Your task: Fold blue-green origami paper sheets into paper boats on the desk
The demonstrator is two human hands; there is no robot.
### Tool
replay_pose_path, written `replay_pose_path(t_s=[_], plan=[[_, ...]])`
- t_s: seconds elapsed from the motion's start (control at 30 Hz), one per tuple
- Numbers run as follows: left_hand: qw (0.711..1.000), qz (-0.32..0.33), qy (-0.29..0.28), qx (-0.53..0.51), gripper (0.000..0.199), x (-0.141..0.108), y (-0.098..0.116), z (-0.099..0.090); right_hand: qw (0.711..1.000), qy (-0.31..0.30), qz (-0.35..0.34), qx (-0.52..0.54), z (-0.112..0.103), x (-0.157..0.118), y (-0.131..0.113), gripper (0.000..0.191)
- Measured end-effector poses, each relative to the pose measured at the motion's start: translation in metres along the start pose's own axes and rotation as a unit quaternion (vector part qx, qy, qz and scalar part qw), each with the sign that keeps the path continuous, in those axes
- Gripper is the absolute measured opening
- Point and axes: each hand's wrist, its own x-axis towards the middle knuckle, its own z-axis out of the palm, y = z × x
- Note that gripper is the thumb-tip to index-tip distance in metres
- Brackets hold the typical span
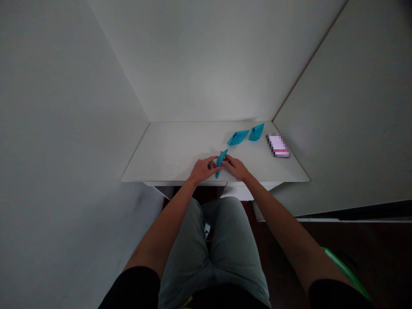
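Note:
A narrow piece of folded blue paper (220,159) stands near the front edge of the white table (170,150), between both hands. My left hand (204,168) grips it from the left, with the thumb across its lower part. From the right, my right hand (235,166) holds the same paper with its thumb and fingers. Two more folded blue paper boats lie farther back: one (238,137) just beyond my right hand, the other (256,132) to its right.
A phone (278,146) with a blurred-out screen lies at the table's right side. White walls (212,60) enclose the table at the back, left and right. Below the front edge are my legs, and a green curved object (346,271) is at lower right.

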Motion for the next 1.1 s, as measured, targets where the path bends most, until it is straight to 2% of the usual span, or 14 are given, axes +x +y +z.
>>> replay_pose_path(t_s=[0.13,0.43,0.6,0.7,0.87,1.1], plan=[[1.0,0.006,-0.007,0.006,0.055,0.0,0.001,-0.001,1.0,-0.001,0.002,-0.002,0.0,0.0,-0.005,0.062],[1.0,0.003,-0.005,0.005,0.05,0.001,0.001,0.0,1.0,0.0,-0.012,-0.028,0.0,0.001,-0.004,0.059],[0.999,-0.029,0.028,-0.006,0.056,0.0,-0.002,0.001,1.0,0.019,-0.004,-0.003,0.0,0.001,-0.001,0.057],[0.996,-0.038,0.057,-0.051,0.06,0.0,-0.004,0.001,0.999,0.03,-0.001,0.019,0.0,0.002,0.001,0.055],[0.982,-0.062,0.091,-0.152,0.039,0.003,-0.01,0.003,0.995,0.064,-0.013,0.071,-0.003,0.004,0.003,0.04],[0.978,-0.081,0.093,-0.17,0.028,0.005,-0.012,0.003,0.991,0.062,0.014,0.116,-0.008,0.003,0.003,0.037]])
